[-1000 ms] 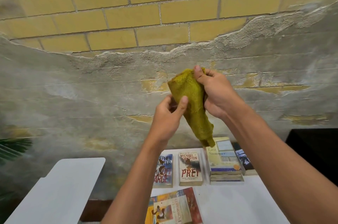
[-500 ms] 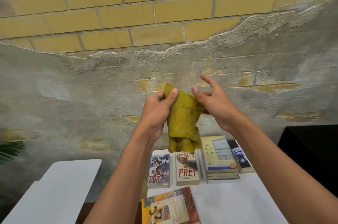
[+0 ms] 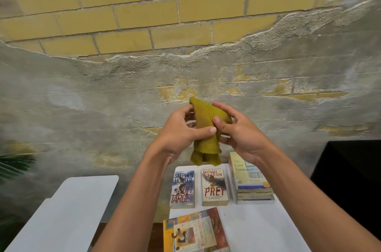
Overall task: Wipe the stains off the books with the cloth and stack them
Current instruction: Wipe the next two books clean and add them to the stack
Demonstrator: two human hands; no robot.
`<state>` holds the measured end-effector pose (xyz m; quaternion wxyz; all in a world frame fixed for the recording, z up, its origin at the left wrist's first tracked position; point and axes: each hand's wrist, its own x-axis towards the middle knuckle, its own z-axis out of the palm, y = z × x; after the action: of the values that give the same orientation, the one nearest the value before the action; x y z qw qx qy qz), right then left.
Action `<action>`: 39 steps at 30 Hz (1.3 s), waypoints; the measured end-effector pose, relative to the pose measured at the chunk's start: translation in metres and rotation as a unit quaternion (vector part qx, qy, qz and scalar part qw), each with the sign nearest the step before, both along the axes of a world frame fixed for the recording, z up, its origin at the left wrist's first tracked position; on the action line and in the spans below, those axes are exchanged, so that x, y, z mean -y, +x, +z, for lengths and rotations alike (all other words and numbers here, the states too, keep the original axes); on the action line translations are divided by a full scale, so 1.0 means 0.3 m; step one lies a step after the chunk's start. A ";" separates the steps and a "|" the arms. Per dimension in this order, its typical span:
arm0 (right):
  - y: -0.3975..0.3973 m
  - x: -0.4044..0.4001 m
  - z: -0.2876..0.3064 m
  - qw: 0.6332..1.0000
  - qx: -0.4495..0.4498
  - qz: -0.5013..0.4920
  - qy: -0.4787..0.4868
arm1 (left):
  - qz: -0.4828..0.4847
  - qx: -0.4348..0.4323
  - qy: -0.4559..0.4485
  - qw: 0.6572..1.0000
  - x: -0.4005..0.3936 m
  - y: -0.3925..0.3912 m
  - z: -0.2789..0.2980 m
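Both hands hold a mustard-yellow cloth [image 3: 203, 126] up in the air above the table. My left hand [image 3: 181, 128] grips its left side with the thumb across the front. My right hand [image 3: 237, 130] pinches the right side, thumb on the fabric. Below, on the white table [image 3: 257, 227], lie a "Soft Target" book [image 3: 182, 189] and a "Prey" book [image 3: 214, 188], both with dark stains on their covers. A stack of books topped by "The Last Summer" [image 3: 250, 179] stands to their right. A colourful "Forward" book [image 3: 195, 231] lies nearest me.
A second white table [image 3: 68, 210] stands to the left, with a gap between the two. A worn brick and plaster wall [image 3: 185, 45] rises right behind. A dark object [image 3: 354, 173] sits at the right, and plant leaves [image 3: 14, 163] at the far left.
The cloth went from hanging long in my raised right hand to folded shorter between both hands, which came lower and closer together.
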<state>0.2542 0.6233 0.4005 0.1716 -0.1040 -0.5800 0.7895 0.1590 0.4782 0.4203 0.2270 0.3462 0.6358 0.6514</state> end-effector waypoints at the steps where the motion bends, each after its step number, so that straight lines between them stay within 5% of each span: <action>1: -0.004 0.005 -0.003 1.000 -0.008 -0.020 -0.001 | 0.018 -0.017 -0.022 0.999 0.004 0.005 -0.002; 5: -0.014 0.006 -0.022 0.995 0.003 -0.068 0.068 | 0.127 -0.095 -0.086 0.984 -0.006 0.013 -0.028; 9: 0.010 -0.010 -0.036 0.984 0.008 0.026 0.176 | 0.197 -0.162 -0.096 0.962 -0.017 0.024 -0.040; 14: 0.011 -0.001 -0.033 0.954 0.052 -0.025 0.295 | 0.209 -0.215 -0.052 0.952 -0.010 0.047 -0.042; 20: -0.004 -0.023 -0.044 0.886 0.098 -0.112 0.439 | 0.182 -0.297 -0.104 0.931 0.010 0.013 -0.064; 26: 0.042 -0.031 -0.031 0.975 -0.029 0.017 0.219 | 0.032 -0.090 -0.040 0.995 0.021 0.016 -0.115; 30: 0.017 -0.015 -0.080 0.995 -0.036 -0.023 0.089 | 0.088 -0.058 0.010 0.994 -0.002 0.039 -0.156; 35: 0.015 -0.009 -0.150 0.989 0.015 0.001 0.147 | 0.163 -0.004 0.035 0.986 -0.016 0.041 -0.247; 39: 0.012 -0.004 -0.191 0.984 0.045 -0.013 0.172 | 0.132 0.062 0.024 0.989 0.009 0.046 -0.325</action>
<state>0.2578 0.6244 0.3430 0.1703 -0.1159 -0.7129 0.6703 0.1728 0.4755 0.3228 0.1697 0.2239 0.6444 0.7112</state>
